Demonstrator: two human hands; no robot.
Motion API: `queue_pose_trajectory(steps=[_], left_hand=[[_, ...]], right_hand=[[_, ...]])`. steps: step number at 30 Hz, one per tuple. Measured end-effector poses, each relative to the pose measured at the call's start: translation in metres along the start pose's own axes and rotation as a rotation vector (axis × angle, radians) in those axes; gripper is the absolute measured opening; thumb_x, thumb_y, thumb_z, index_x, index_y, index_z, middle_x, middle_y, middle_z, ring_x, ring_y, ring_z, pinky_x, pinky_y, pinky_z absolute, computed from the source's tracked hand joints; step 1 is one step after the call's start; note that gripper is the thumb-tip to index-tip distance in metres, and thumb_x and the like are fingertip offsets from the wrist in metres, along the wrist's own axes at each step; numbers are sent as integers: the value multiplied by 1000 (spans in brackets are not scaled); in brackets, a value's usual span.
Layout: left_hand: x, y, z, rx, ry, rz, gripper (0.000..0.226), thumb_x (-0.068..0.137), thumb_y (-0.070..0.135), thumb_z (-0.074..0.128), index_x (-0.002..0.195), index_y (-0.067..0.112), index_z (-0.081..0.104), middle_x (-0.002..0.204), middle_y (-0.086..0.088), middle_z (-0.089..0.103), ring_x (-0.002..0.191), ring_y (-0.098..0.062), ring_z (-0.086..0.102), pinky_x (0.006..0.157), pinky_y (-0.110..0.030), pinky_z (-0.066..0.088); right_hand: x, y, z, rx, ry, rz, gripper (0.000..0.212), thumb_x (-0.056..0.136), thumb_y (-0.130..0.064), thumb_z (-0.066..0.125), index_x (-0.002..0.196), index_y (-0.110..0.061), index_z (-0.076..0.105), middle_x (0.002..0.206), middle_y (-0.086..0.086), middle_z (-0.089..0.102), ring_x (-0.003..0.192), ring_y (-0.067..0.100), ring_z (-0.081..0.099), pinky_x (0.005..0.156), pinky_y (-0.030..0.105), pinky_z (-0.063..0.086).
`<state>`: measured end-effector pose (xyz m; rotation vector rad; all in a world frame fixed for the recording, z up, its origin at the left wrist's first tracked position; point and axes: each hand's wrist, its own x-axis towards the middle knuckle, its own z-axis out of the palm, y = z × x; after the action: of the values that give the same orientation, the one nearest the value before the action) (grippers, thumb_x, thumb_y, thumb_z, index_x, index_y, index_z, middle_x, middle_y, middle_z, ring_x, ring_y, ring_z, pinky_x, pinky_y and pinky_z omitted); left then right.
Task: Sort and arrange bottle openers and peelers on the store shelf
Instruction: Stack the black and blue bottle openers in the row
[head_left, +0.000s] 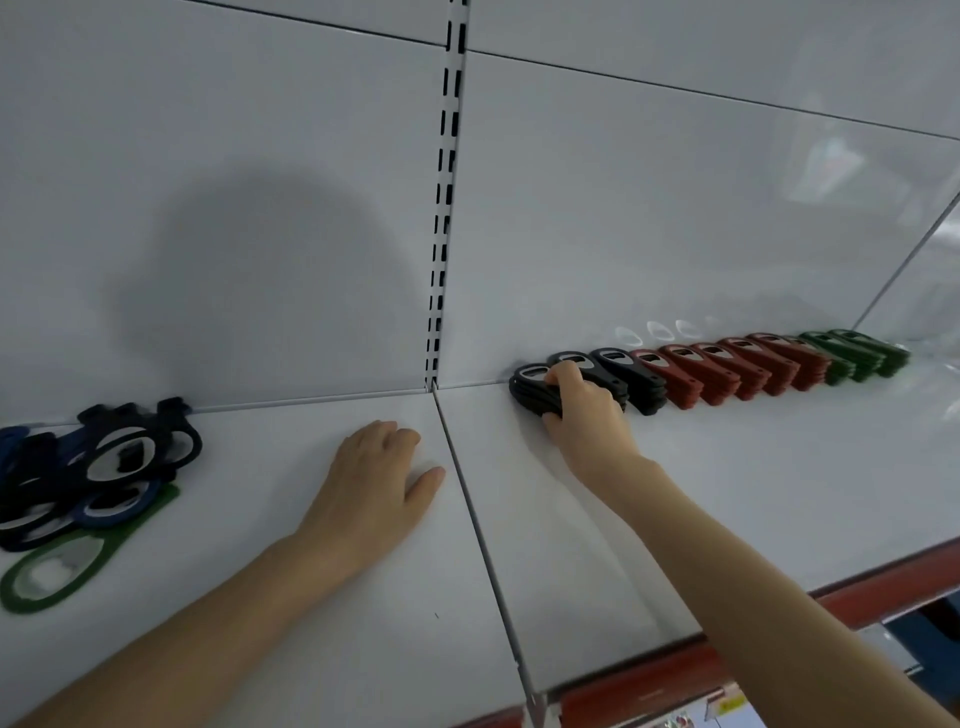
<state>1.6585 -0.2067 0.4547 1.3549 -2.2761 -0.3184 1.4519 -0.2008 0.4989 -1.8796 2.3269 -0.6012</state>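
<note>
A row of stacked bottle openers runs along the back of the white shelf (727, 467): black stacks (631, 376) on the left, red stacks (727, 371) in the middle, green stacks (862, 353) at the right end. My right hand (582, 410) grips the leftmost black stack (530, 387), fingers wrapped over its top. My left hand (376, 483) lies flat, palm down, on the shelf left of the panel seam, holding nothing. At the far left lies a loose heap of black and blue openers (104, 462) with one green opener (67, 566) in front.
A slotted white upright (447, 208) divides the back wall. A seam (483, 535) splits the shelf into two panels. The shelf's red front edge (779, 629) runs along the lower right. A glass divider (914, 249) stands at the right end.
</note>
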Motion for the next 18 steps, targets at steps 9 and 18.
queue_pose_trajectory(steps=[9,18], left_hand=[[0,-2,4,31,67,-4,70,74,54,28,95,-3,62,99,-17,61,100,-34,56,90,-33,40],[1,-2,4,49,101,-2,62,76,50,35,91,-3,64,94,-17,64,93,-35,61,85,-37,45]], right_hand=[[15,4,17,-35,21,-6,34,90,-6,45,124,-10,39,111,13,56,97,30,53,65,30,35],[0,13,4,-51,-91,-153,48,93,-16,46,139,-21,33,119,12,47,106,33,50,82,34,40]])
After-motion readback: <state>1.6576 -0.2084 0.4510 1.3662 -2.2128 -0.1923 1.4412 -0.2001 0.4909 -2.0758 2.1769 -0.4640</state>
